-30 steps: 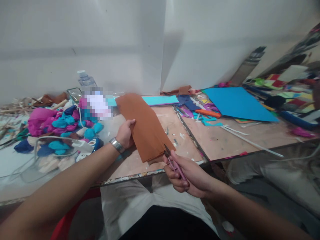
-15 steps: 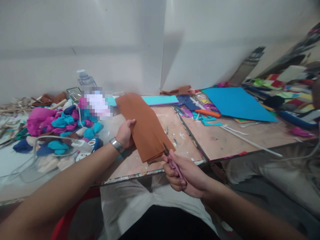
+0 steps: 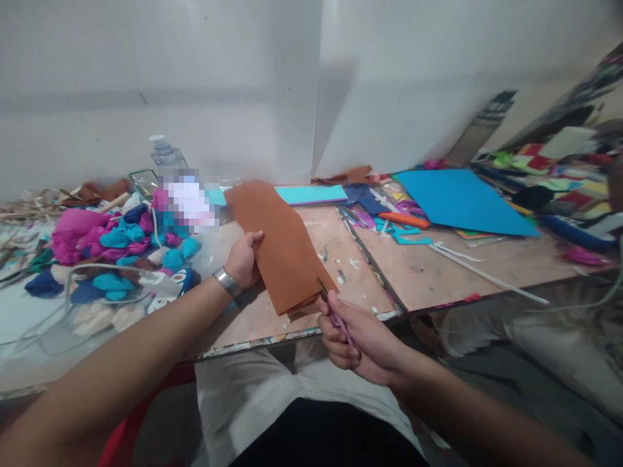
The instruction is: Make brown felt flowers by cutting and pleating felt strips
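A long brown sheet [image 3: 280, 246], paper or thin felt, is held tilted above the table's front edge. My left hand [image 3: 244, 258] grips its left edge, thumb on top and fingers underneath. At the lower right corner, my right hand [image 3: 353, 334] is closed around pink-handled scissors [image 3: 343, 324]. Their dark blades sit at a slit in the sheet, and a narrow strip stands apart to the right of that cut. Under the lower edge a second layer of brown shows. Most of the blades is hidden by fingers and sheet.
Crumpled pink and blue bundles [image 3: 121, 233], a white cable and a plastic bottle [image 3: 165, 152] are on the left. A turquoise strip [image 3: 311, 194] lies behind the sheet. On the right are a blue sheet [image 3: 467, 201], an orange cutter [image 3: 403, 220] and a white stick [image 3: 491, 275]. Another person's leg [image 3: 530, 344] shows.
The scissor blades have closed somewhat at the slit, and the handles are drawn closer together. The cut strip has shifted slightly. My left hand stays in place.
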`<state>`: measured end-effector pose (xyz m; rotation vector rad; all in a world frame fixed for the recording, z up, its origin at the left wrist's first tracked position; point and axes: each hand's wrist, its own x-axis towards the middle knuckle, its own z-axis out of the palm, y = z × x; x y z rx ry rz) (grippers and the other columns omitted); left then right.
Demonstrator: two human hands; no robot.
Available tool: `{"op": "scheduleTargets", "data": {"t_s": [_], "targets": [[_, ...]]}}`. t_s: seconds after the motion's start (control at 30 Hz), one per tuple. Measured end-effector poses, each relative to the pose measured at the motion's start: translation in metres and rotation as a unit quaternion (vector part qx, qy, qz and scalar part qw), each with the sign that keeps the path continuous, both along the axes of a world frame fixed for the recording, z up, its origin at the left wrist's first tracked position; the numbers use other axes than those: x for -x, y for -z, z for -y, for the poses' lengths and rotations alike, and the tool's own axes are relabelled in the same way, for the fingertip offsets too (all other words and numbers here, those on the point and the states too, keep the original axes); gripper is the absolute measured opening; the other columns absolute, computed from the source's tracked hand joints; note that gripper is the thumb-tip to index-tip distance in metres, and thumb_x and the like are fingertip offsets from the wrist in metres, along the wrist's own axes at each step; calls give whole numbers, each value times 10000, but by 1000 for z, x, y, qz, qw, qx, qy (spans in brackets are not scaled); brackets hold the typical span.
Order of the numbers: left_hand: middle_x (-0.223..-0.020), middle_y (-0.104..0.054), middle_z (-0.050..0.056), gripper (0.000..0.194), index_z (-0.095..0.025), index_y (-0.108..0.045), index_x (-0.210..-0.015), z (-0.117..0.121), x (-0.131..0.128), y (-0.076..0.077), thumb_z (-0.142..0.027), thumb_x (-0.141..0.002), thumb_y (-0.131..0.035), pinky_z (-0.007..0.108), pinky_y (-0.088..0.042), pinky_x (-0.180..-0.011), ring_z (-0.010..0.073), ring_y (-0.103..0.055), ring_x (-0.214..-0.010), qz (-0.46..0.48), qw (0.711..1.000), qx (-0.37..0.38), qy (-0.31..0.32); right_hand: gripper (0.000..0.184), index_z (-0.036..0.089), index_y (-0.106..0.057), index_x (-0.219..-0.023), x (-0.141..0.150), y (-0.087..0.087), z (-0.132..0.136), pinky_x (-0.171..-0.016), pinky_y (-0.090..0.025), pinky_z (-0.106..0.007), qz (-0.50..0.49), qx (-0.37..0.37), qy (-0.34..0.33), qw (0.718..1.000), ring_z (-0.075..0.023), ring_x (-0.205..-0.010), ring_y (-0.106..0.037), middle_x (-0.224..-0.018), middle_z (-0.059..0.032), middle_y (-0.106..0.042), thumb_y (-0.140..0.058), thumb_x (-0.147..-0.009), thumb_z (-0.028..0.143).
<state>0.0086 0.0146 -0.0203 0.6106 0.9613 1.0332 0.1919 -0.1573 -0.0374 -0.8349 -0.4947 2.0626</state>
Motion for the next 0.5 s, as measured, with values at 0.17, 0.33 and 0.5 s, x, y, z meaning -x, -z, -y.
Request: {"op": "scheduleTargets", "data": {"t_s": [0.17,0.33,0.5], "targets": [[-927,-812,110,303,-103,-736,-1129,3,-1,-4,-256,-918,-581,381,-606,-729,259,-754,-766,9,1000,-2,13,420,256,-473,-934,-1,0,1,-358,-168,-157,-20,8,-5,1000,-48,-405,-155,-574,115,-400,-694,-955,612],[-1030,-813,125,388,-101,-728,-1215,7,0,-9,-273,-887,-610,396,-602,-788,279,-757,-854,25,999,-23,28,398,229,-552,-969,-3,1,5,-380,-181,-161,-46,22,-10,999,-45,-418,-183,-598,95,-406,-573,-1023,623],[-1038,-808,139,458,-86,-709,-1256,11,2,-15,-226,-833,-601,418,-588,-807,298,-746,-862,32,998,-29,52,435,169,-651,-1030,-2,-1,8,-411,-190,-163,-57,13,14,998,-37,-452,-206,-648,74,-421,-558,-1039,594]]}}
